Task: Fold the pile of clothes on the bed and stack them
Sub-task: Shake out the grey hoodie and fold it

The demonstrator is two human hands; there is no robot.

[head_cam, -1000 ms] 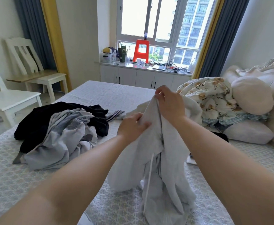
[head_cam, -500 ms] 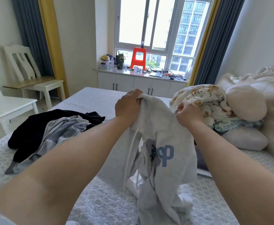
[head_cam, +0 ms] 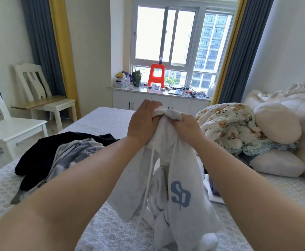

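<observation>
I hold a light grey garment [head_cam: 182, 180] up over the bed [head_cam: 104, 122]. It has a white drawstring and blue letters on the front, and its lower end bunches on the bedcover. My left hand [head_cam: 144, 122] and my right hand [head_cam: 185, 124] both grip its top edge, close together and almost touching. To the left on the bed lies a pile of clothes [head_cam: 61, 156], black and grey, unfolded.
A floral quilt [head_cam: 227, 127] and pillows [head_cam: 276, 165] lie against the padded headboard at right. A folded white item [head_cam: 212, 192] shows behind my right forearm. Two white chairs [head_cam: 14, 124] stand left of the bed. A cluttered window ledge with a red stool [head_cam: 156, 75] is beyond.
My hands have come together at the garment's top edge after being spread apart. The garment has turned so the blue letters face me, and it hangs higher.
</observation>
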